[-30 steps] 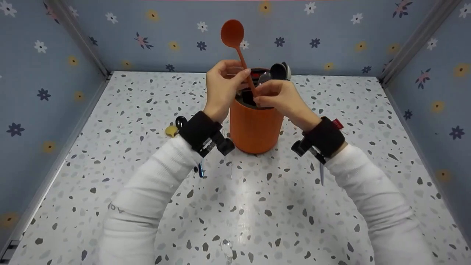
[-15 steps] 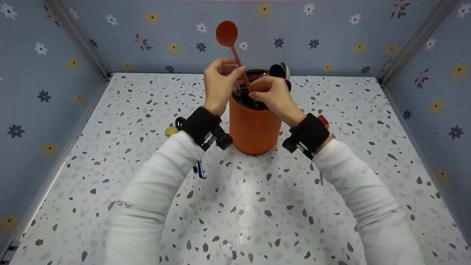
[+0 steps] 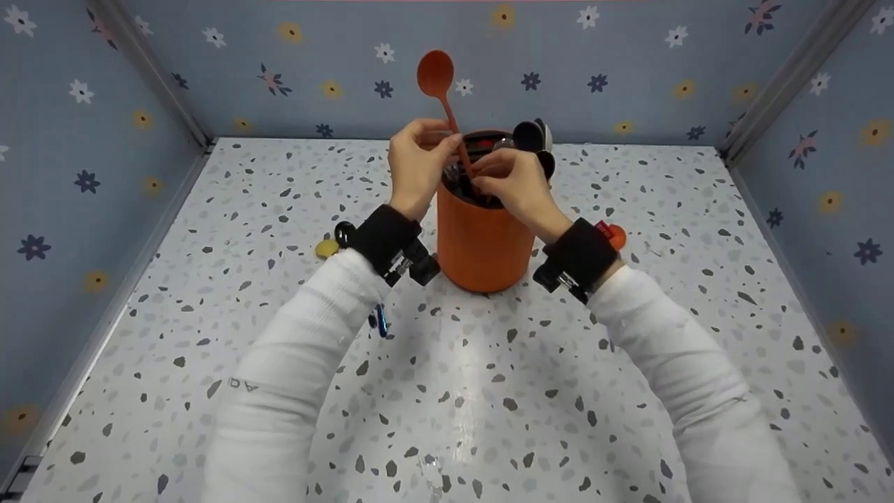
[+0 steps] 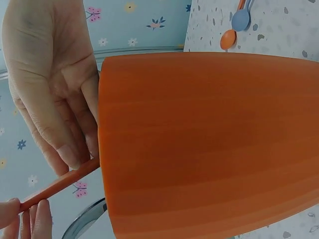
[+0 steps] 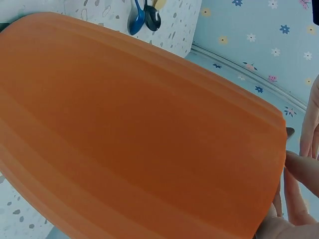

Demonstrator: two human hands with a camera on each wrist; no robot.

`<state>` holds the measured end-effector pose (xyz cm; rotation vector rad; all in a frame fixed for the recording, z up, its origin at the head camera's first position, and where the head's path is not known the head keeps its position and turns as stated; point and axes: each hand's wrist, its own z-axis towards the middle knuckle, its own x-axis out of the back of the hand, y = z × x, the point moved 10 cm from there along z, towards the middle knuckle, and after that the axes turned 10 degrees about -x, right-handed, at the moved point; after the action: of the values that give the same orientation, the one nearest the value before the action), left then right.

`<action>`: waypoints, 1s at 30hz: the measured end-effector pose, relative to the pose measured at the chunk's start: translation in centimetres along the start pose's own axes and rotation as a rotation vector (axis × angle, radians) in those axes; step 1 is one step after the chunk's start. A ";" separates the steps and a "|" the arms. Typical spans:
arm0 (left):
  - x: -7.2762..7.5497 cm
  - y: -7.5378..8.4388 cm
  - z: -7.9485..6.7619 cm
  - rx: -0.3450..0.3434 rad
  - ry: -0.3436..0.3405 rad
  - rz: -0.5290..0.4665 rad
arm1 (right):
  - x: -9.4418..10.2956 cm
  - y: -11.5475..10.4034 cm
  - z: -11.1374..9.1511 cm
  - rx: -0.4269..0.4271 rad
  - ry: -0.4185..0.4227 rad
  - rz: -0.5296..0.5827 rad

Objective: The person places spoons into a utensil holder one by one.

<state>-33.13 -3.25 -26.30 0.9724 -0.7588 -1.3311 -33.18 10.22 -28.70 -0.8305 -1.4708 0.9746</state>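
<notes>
An orange spoon (image 3: 435, 72) stands tilted over an orange utensil holder (image 3: 483, 248), bowl up, its lower handle reaching into the opening. My left hand (image 3: 415, 168) pinches the handle partway down between thumb and fingers, also seen at the left wrist view's lower left. At the holder's rim, my right hand (image 3: 522, 187) pinches the handle lower down; its fingertips partly hide the handle's end. Several utensils stand inside the holder, among them a black spoon (image 3: 529, 136) at the back right. In the right wrist view the holder's wall hides most of the right hand.
Left of the holder lie a yellow utensil (image 3: 326, 249), a black spoon (image 3: 344, 233) and a blue one (image 5: 136, 21). To the right are an orange utensil (image 3: 616, 237) and a pale blue spoon (image 4: 240, 20). Flower-patterned panels (image 3: 265, 42) enclose the speckled table (image 3: 447, 391).
The spoon has sunk lower toward the holder after shifting slightly left. My right hand has moved left and a little up with the handle. The left hand keeps its pinch, nearly in place.
</notes>
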 end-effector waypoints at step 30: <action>8.7 -6.6 -2.7 0.117 0.275 -0.035 | -3.5 3.0 -4.9 0.046 -0.308 0.107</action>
<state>-32.60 -11.36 -34.07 1.2383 -0.6158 -1.1621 -27.97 8.86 -32.77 -0.7557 -1.6699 1.2559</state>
